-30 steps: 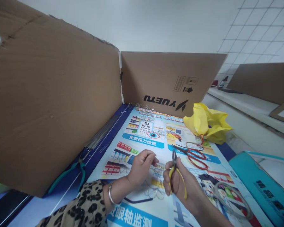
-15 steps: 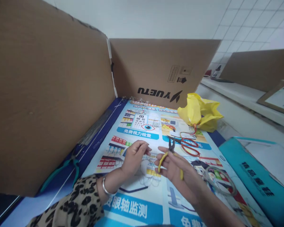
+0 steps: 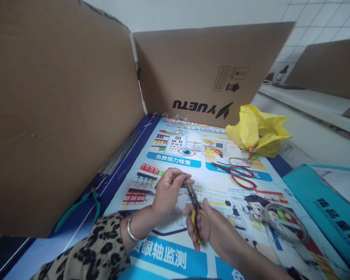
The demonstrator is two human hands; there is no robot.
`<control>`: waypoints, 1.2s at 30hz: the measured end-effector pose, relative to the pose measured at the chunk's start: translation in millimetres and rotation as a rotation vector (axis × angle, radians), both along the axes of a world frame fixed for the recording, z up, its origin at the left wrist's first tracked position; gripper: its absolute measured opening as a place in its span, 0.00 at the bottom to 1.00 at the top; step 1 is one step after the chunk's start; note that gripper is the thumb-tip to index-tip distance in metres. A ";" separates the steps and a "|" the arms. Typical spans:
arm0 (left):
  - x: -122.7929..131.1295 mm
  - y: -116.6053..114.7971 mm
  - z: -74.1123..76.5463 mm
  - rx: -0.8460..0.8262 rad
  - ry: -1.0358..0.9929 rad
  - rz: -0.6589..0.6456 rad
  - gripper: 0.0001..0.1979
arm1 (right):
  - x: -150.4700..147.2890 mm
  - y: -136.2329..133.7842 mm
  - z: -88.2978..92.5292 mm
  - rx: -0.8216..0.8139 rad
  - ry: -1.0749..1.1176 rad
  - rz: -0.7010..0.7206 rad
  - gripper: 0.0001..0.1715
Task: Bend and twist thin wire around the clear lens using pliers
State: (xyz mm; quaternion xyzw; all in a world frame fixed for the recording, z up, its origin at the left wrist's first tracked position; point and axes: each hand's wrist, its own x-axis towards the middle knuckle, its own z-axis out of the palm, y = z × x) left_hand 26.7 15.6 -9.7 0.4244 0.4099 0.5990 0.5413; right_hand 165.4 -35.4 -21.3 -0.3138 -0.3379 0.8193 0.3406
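Observation:
My left hand (image 3: 169, 191) is closed in a pinch over the poster-covered table, holding a thin wire whose end is too small to see clearly. Faint wire loops hang or lie just below its fingers. My right hand (image 3: 211, 227) is wrapped round pliers (image 3: 195, 198) with yellow handles and dark metal jaws. The tips of the jaws meet the pinched left fingertips, at the wire. Whether the jaws bite the wire is too small to tell. Beyond my right hand lie red-handled scissors (image 3: 242, 177).
Cardboard panels (image 3: 76, 116) stand at the left and back. Teal-handled pliers (image 3: 81, 206) and straight wires (image 3: 116, 155) lie along the left side. To the right are a yellow bag (image 3: 255, 130), a wire coil (image 3: 288, 223) and a teal box (image 3: 323, 210).
My right hand has swung the yellow-handled pliers left and closed its grip, bringing the jaws to my left fingertips. My left hand keeps its pinch. The camera view has shifted slightly.

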 end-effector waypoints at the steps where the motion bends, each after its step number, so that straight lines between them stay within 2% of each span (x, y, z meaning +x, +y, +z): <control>1: 0.4 -0.6 0.1 -0.003 -0.002 -0.004 0.05 | -0.5 -0.8 -0.8 0.001 0.000 0.009 0.30; 8: 0.1 -4.8 -1.3 0.090 0.088 -0.003 0.03 | -2.8 -2.0 -0.8 0.010 -0.028 -0.073 0.28; 19: -1.0 -3.8 -7.0 0.216 0.185 -0.011 0.04 | -1.8 -2.5 0.6 0.011 -0.044 -0.079 0.27; 26: -3.5 -2.0 -10.7 0.305 0.313 0.009 0.03 | -1.8 -2.1 2.0 0.034 -0.092 -0.087 0.25; 32: -5.4 -0.8 -13.7 0.318 0.353 -0.016 0.03 | -4.0 -2.4 2.8 0.051 -0.191 -0.095 0.24; 36: -7.1 -0.6 -12.7 0.342 0.450 0.003 0.04 | -4.8 -2.0 4.7 0.072 -0.286 -0.115 0.24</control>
